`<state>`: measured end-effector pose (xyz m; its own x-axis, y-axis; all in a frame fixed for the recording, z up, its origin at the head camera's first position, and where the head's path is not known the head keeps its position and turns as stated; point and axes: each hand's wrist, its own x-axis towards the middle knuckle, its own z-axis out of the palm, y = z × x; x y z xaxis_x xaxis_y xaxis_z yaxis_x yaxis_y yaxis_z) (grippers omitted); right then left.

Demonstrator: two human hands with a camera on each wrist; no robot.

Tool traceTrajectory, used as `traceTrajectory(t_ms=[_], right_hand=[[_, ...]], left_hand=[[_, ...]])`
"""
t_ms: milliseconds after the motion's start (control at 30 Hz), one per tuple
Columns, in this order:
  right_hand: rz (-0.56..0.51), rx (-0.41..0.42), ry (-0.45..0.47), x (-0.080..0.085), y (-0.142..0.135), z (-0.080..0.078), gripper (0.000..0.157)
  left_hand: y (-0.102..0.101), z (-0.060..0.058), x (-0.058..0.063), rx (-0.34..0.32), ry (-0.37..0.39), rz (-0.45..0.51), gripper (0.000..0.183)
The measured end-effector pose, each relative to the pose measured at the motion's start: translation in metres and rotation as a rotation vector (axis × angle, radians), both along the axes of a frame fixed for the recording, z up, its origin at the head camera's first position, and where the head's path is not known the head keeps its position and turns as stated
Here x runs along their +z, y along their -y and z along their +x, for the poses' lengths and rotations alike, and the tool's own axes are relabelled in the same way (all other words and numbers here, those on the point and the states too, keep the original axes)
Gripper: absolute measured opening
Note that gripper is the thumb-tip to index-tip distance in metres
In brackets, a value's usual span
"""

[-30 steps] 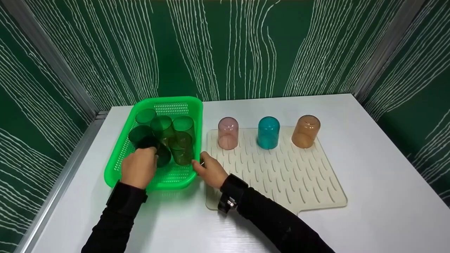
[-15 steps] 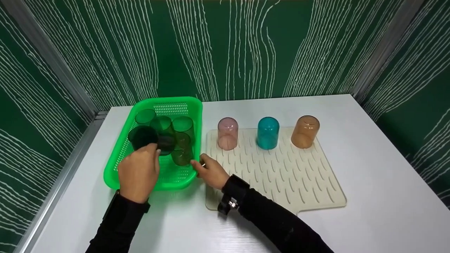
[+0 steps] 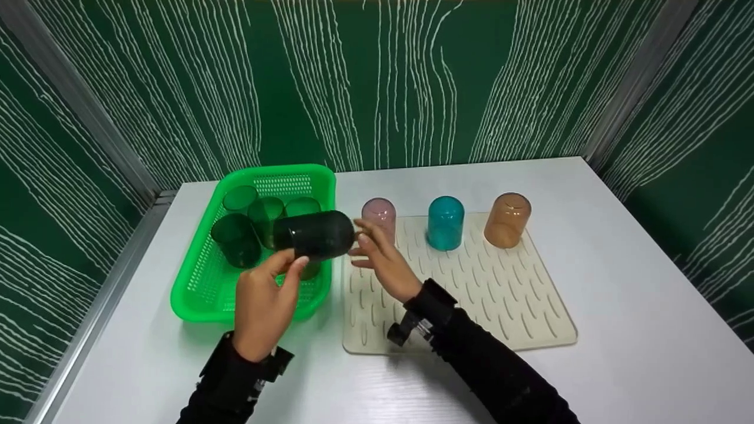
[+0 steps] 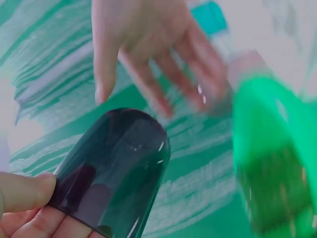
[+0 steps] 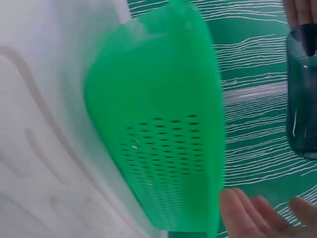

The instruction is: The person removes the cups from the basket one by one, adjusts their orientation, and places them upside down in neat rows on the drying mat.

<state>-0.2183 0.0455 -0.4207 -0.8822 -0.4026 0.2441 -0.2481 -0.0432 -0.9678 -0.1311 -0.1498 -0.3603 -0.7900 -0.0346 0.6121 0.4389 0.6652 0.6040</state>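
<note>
Your left hand [image 3: 265,309] pinches dark cup [image 3: 319,234] by rim; right hand [image 3: 387,265] holds nothing, fingers apart. Likely stiff, slick, breakable: cradle mid-wall.

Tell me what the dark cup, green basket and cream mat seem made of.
Dark cup: glass or tinted plastic, can't tell which; glossy, see-through, with highlights.
Green basket: likely plastic; smooth wall, rows of holes.
Cream mat: perhaps silicone or rubber; matte, repeated ridges.

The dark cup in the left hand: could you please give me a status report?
Left hand: pinching dark cup near its open end. Cup: sideways, higher than green basket's rim. Right hand: fingers spread near closed end, apart. Nothing visible between.
</note>
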Motion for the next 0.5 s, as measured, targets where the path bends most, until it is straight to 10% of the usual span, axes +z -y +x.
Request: traceTrajectory(t_ms=[233,500], right_hand=[[-0.146,0.095,-0.135,0.010,-0.011,0.011,0.089],[-0.199,-0.016,-0.209,0.010,-0.013,0.015,0.071]], left_hand=[[-0.020,0.008,-0.008,-0.128,0.201,0.278,0.019],[-0.037,0.009,-0.020,-0.192,0.316,0.521,0.018]])
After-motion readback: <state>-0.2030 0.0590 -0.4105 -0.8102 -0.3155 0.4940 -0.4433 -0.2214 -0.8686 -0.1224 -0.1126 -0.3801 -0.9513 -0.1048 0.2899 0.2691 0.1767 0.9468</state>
